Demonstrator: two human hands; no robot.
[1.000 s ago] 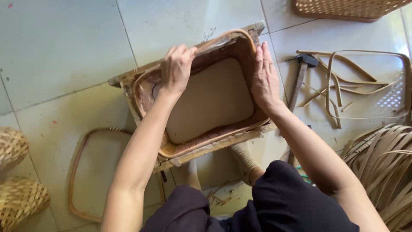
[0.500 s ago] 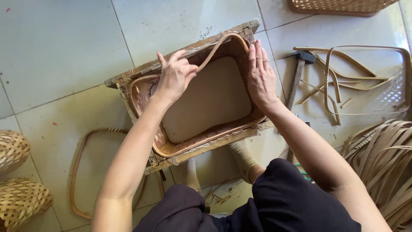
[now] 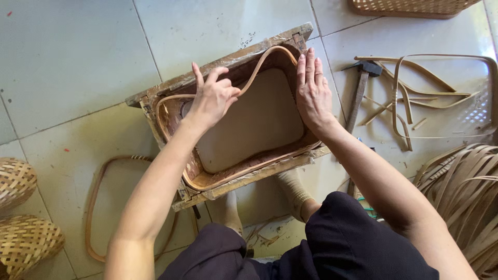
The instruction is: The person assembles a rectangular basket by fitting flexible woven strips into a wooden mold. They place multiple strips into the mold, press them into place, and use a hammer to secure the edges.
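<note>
A worn wooden frame mould point(image 3: 244, 56) lies on the tiled floor in front of me, a pale board inside it. A thin bamboo strip point(image 3: 253, 77) runs round its inner wall and bows inward along the far side. My left hand point(image 3: 211, 97) pinches that bowed stretch between thumb and fingers near the far left. My right hand point(image 3: 312, 91) lies flat, fingers together, pressing the strip against the right inner wall.
A hammer point(image 3: 358, 93) and loose bent bamboo strips point(image 3: 415, 93) lie to the right. A bundle of flat strips point(image 3: 467, 192) sits lower right. A finished strip hoop point(image 3: 98, 207) lies lower left beside woven baskets point(image 3: 21, 228); another basket point(image 3: 415, 6) is top right.
My left hand has lifted off the far rim and pulled the strip inward, so it now bows away from the far wall. My right hand stays on the right side.
</note>
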